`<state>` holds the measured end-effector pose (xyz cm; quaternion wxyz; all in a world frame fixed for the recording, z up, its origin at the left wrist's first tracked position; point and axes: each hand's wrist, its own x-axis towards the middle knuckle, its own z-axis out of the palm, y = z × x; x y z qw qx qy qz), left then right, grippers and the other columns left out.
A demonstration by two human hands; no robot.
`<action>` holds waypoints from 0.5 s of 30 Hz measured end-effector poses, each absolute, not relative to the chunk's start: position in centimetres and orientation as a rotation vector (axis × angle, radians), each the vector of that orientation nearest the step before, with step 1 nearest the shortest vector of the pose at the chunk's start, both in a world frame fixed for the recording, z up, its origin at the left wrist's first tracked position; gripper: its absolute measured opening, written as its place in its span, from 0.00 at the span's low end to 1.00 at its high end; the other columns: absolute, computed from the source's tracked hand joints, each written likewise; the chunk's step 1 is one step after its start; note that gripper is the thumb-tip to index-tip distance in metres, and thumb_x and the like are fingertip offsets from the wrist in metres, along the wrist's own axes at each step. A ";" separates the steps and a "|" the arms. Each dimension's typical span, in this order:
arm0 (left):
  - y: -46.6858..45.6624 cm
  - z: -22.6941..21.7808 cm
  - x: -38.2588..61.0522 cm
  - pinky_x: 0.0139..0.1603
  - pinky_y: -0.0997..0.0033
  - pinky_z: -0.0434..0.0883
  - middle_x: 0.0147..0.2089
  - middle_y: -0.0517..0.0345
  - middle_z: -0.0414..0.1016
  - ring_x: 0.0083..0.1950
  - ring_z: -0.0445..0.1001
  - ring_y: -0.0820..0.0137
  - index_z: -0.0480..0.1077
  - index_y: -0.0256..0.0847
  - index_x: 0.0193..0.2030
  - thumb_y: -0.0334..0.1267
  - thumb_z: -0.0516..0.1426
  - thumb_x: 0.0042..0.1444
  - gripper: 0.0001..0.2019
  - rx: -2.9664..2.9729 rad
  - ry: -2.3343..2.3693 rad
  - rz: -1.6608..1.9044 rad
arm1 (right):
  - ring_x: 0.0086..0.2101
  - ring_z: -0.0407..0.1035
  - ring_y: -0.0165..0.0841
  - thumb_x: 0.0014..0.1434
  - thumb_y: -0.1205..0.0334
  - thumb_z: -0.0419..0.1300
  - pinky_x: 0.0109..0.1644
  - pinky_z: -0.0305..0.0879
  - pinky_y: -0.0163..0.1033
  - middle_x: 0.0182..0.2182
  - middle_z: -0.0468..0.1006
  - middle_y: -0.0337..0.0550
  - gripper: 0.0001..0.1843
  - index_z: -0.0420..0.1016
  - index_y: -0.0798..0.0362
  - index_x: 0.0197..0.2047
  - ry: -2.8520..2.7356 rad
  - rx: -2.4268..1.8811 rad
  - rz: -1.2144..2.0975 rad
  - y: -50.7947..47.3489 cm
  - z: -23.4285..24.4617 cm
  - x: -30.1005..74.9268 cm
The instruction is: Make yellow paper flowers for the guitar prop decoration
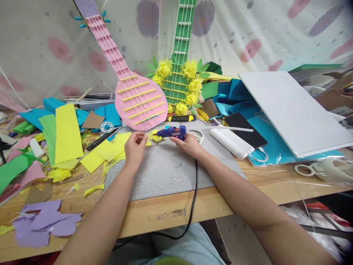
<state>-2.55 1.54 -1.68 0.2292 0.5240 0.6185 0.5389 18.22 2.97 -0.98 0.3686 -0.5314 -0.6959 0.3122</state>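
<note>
My right hand (190,144) is wrapped round a blue hot glue gun (175,132), its nozzle pointing left. A white glue stick (234,129) sticks out of its back, and a black cord hangs from it over the table edge. My left hand (135,147) is closed in a pinch just left of the nozzle, on a small pale yellow piece of crepe paper (149,136) mostly hidden by the fingers. Crumpled yellow paper (156,137) shows beneath the nozzle. Both hands are above the grey cutting mat (165,180).
A pink paper guitar (141,99) and a green one (179,73) with yellow flowers lean at the back. Yellow paper strips (68,133) and purple scraps (46,222) lie left. A power bank (231,141), phone (244,129), white board (295,110) and tape roll (331,169) lie right.
</note>
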 end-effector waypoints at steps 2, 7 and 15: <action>1.5 -1.7 -2.5 0.33 0.73 0.68 0.29 0.59 0.72 0.28 0.70 0.73 0.69 0.39 0.34 0.43 0.57 0.47 0.11 1.451 1.705 1.477 | 0.23 0.66 0.34 0.49 0.39 0.56 0.26 0.56 0.36 0.16 0.68 0.40 0.22 0.72 0.52 0.28 -1.787 -1.363 0.798 3.0 -1.0 18.2; 1.3 -1.5 -2.4 0.32 0.73 0.68 0.28 0.59 0.72 0.27 0.69 0.74 0.69 0.39 0.34 0.43 0.57 0.47 0.11 1.460 1.665 1.484 | 0.24 0.67 0.35 0.49 0.39 0.56 0.26 0.56 0.36 0.16 0.69 0.41 0.22 0.71 0.52 0.27 -1.766 -1.367 0.785 3.0 -1.0 18.2; 1.3 -1.2 -2.2 0.31 0.73 0.69 0.29 0.59 0.73 0.28 0.73 0.73 0.69 0.38 0.35 0.42 0.59 0.45 0.12 1.366 1.519 1.510 | 0.14 0.58 0.27 0.46 0.35 0.56 0.20 0.55 0.35 0.13 0.64 0.37 0.26 0.65 0.53 0.21 -1.459 -1.372 1.064 3.7 -1.7 18.6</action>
